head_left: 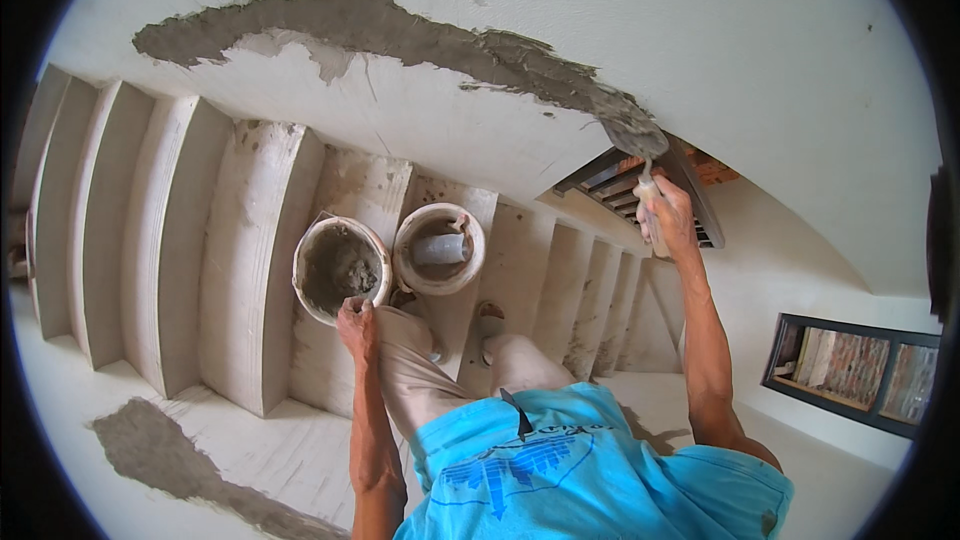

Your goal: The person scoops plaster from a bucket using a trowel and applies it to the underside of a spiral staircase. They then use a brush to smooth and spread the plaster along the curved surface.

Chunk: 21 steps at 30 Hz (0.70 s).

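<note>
My right hand (668, 215) is wrapped round the pale handle of a trowel (637, 138). The trowel's mortar-smeared blade lies against the white wall, at the right end of a long band of wet grey mortar (400, 35). Down by my left knee, my left hand (357, 326) is closed at the near rim of a bucket (300, 280) with grey mortar inside. Whether its fingers grip the rim or anything else is hidden. Beside it stands a second bucket (477, 265), holding a pale grey cylindrical container (438, 249) and what may be a tool handle.
Mortar-spotted stairs (235, 260) run across the scene under my feet, with both buckets on the treads. A dark slatted opening (700, 205) is in the wall near the trowel. Another mortar band (160, 455) marks the lower-left surface. A dark-framed window (885, 375) sits at the right.
</note>
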Each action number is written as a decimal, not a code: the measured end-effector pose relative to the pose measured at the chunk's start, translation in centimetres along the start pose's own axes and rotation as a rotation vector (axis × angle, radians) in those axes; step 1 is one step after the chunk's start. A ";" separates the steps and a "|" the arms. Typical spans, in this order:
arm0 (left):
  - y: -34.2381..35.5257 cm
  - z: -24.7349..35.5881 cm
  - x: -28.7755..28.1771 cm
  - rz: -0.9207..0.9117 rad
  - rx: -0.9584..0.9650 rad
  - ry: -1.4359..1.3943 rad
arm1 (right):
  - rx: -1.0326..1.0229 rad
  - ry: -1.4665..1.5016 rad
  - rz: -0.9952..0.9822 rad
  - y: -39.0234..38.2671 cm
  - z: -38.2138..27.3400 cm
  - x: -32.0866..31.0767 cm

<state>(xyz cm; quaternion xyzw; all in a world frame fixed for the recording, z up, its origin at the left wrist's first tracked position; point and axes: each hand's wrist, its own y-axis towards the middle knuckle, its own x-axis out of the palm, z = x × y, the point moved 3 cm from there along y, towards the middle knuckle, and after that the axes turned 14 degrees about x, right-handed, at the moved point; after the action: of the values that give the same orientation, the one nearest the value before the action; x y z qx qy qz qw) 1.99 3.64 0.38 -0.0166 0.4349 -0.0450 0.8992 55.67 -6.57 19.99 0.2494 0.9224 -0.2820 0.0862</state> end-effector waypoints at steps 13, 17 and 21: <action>-0.1 1.1 -0.1 -0.054 -0.008 -0.041 | -0.123 0.058 -0.135 1.3 -3.7 11.6; -0.1 1.2 -0.1 -0.029 -0.014 -0.013 | -0.112 0.098 -0.125 2.3 -4.6 14.0; 0.0 1.2 -0.2 -0.024 -0.008 -0.040 | -0.127 0.095 -0.055 2.8 -4.6 14.0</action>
<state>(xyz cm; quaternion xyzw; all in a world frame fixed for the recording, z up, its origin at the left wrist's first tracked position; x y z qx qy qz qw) 2.84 3.61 1.26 -0.0261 0.4169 -0.0539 0.9070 44.99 3.81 18.30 0.2310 0.9481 -0.2127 0.0500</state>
